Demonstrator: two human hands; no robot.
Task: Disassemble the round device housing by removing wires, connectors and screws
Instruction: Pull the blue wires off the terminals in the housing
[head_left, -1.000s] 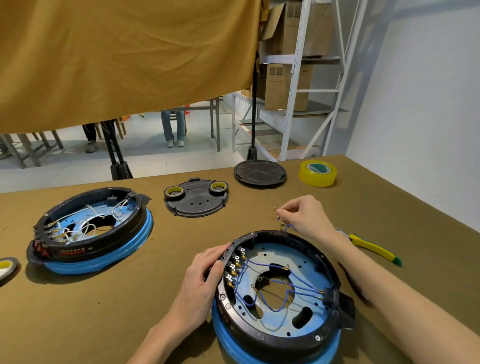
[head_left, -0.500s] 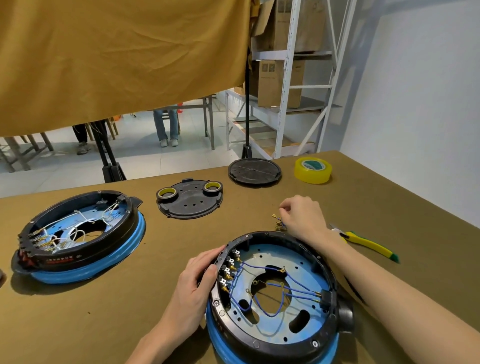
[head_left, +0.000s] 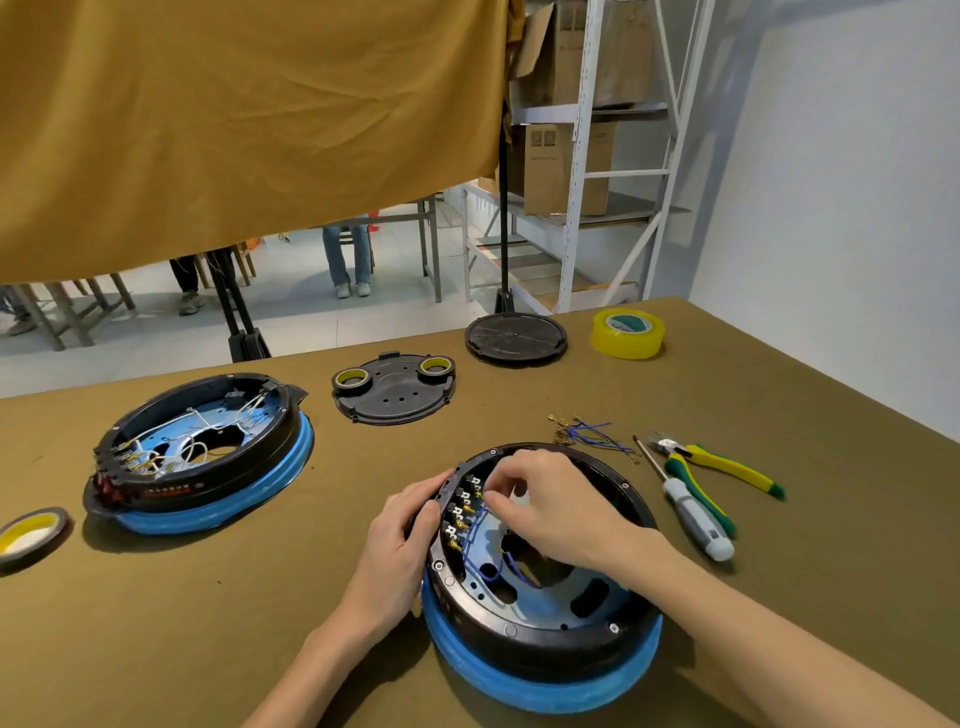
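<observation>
The housing (head_left: 540, 613), a black ring on a blue base, is lying on the olive table (head_left: 208, 623) near its front edge. Its left rim is being gripped by the left hand (head_left: 400, 545), with the fingers curled over the edge beside a row of brass connectors (head_left: 460, 512). The right hand (head_left: 550, 504) is being held over the inside of the housing, its fingertips (head_left: 491, 496) brought together just above the connector row; whether a wire or connector is being pinched there cannot be told. Blue wires (head_left: 493, 564) are lying looped over the blue plate inside, below the right hand.

Just beyond the housing, a small pile of loose wires (head_left: 584, 434) with brass ends is lying on the table. To its right, pliers (head_left: 722, 465) with yellow-green handles and a screwdriver (head_left: 685, 506) are lying side by side. A second housing (head_left: 202, 457) with white wires is sitting well apart to the left. A black cover (head_left: 397, 392) bearing two tape rolls, a black disc (head_left: 514, 338) and a yellow tape roll (head_left: 628, 332) are lying along the far side. Another tape roll (head_left: 28, 535) is being cut off by the left edge of the view.
</observation>
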